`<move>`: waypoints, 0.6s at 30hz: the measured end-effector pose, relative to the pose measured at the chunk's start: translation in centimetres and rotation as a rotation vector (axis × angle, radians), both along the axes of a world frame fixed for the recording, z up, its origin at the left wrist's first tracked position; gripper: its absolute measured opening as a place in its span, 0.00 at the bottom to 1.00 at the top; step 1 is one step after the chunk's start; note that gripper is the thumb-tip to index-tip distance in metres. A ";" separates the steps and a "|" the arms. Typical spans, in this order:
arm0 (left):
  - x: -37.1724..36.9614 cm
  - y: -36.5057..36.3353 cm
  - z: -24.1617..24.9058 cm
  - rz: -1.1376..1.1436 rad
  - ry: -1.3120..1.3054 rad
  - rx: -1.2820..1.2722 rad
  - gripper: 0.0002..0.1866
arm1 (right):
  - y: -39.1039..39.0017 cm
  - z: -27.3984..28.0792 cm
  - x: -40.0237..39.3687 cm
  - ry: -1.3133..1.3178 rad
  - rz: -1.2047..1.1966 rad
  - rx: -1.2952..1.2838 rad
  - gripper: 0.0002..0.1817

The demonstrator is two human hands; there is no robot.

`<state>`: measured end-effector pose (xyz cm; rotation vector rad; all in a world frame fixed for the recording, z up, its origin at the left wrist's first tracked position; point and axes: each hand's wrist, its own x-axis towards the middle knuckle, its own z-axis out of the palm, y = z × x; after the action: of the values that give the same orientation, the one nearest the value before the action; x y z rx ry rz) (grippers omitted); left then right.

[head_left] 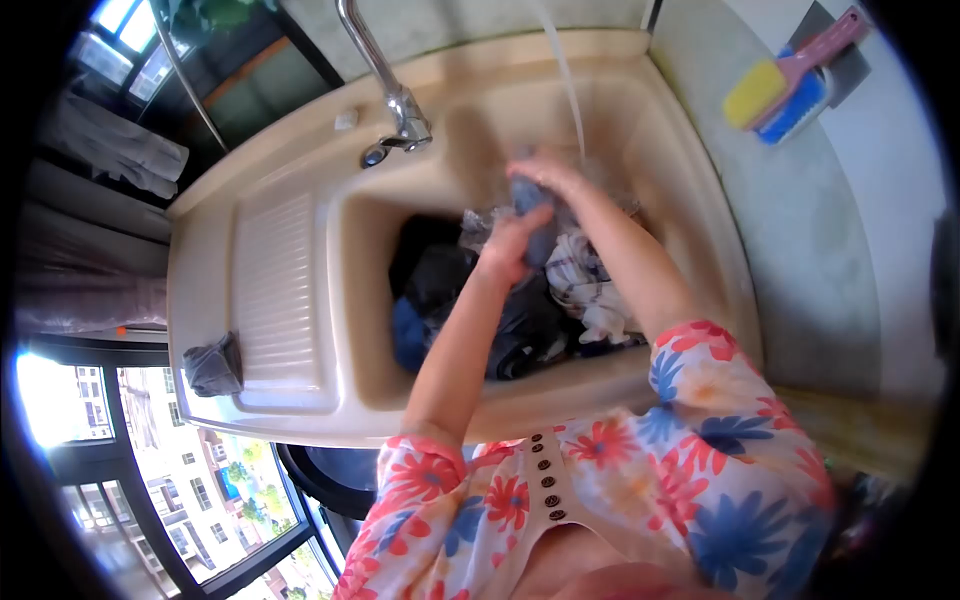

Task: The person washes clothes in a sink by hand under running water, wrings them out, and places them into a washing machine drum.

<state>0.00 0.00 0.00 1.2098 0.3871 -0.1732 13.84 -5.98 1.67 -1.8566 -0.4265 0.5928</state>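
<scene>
- Left hand (512, 240) and right hand (548, 178) both closed around a wet blue-grey cloth (532, 205), held over the beige moulded sink (690, 200).
- Thin water stream (566, 85) from the chrome tap (400, 110) lands right by the right hand.
- Pile of dark and checked laundry (520, 300) fills the basin under the hands.
- Crumpled grey rag (213, 365) on the ribbed drainboard.
- Pink-handled scrub brush with yellow and blue (785, 85) on the grey surface (810, 250), well apart.
</scene>
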 end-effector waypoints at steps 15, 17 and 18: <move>-4.6 -0.8 6.8 0.241 0.133 -0.929 0.26 | -3.0 3.1 -1.5 0.763 0.722 0.239 0.19; -4.4 -1.4 7.8 0.236 0.041 -1.222 0.27 | -3.0 3.4 -3.8 0.754 0.750 0.943 0.20; -4.4 -1.3 8.3 0.149 -0.063 -1.282 0.28 | -2.8 3.6 -4.9 0.733 0.742 1.294 0.21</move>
<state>-4.35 -1.31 8.33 -0.0771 0.2242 -0.2008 8.95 -8.77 5.23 -0.1605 -0.7438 1.0732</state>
